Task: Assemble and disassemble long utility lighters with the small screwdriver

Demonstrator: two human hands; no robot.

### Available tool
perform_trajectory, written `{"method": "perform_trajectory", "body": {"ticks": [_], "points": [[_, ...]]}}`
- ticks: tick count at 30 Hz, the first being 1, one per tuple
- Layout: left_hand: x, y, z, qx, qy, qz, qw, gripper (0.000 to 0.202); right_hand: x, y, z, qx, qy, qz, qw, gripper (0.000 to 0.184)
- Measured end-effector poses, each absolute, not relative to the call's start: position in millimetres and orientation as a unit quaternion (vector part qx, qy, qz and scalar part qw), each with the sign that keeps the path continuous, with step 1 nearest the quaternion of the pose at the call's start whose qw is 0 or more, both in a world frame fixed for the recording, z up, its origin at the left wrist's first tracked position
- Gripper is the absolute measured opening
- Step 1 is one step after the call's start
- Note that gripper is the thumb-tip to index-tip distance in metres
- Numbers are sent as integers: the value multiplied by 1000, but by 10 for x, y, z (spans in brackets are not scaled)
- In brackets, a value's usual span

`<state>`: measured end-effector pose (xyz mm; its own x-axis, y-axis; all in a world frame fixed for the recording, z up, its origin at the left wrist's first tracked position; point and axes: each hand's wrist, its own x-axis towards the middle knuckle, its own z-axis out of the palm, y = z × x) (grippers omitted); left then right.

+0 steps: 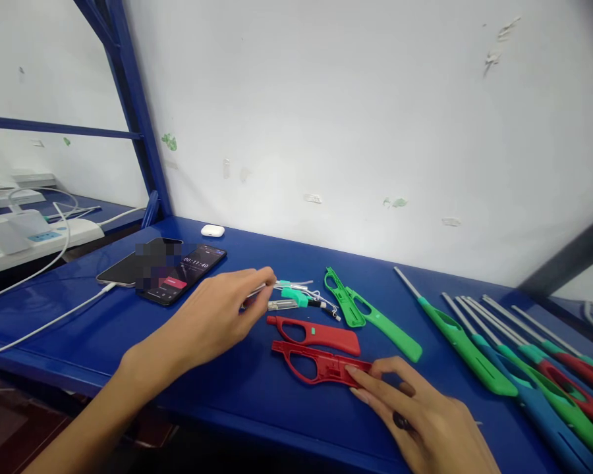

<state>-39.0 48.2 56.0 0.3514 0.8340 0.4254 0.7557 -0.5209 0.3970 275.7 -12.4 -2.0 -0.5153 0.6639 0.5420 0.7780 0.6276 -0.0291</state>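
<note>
My left hand (227,306) is closed in a pinch around a thin metal rod (255,290), at the left end of a small pile of lighter parts. That pile has green triggers (296,296), white wires and a clear tube (282,305). My right hand (420,408) presses its fingertips on the right end of an open red lighter casing half (321,365), inside face up. A dark-handled tool (401,421) is tucked between its fingers; its kind is mostly hidden. Just behind lies the other red casing half (326,334), outer face up.
Two green casing halves (388,326) lie behind the red ones. Several long-necked lighters (474,355) are spread at the right. Two phones (190,273), one with a charging cable (54,322), and a white earbud case (212,230) sit at the left. A wall backs the blue table.
</note>
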Motion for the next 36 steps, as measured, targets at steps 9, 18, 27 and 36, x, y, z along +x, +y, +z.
{"method": "perform_trajectory", "body": {"ticks": [9, 18, 27, 36], "points": [[-390, 553, 525, 709, 534, 417, 196, 23, 2841, -112, -92, -441, -857, -89, 251, 47], [-364, 579, 475, 671, 524, 458, 256, 26, 2898, -103, -151, -456, -853, -83, 239, 46], [-361, 551, 507, 711, 555, 408, 142, 23, 2880, -124, -125, -454, -853, -84, 241, 46], [-309, 576, 422, 806, 517, 289, -13, 24, 2777, -119, -61, -456, -845, -94, 262, 51]]}}
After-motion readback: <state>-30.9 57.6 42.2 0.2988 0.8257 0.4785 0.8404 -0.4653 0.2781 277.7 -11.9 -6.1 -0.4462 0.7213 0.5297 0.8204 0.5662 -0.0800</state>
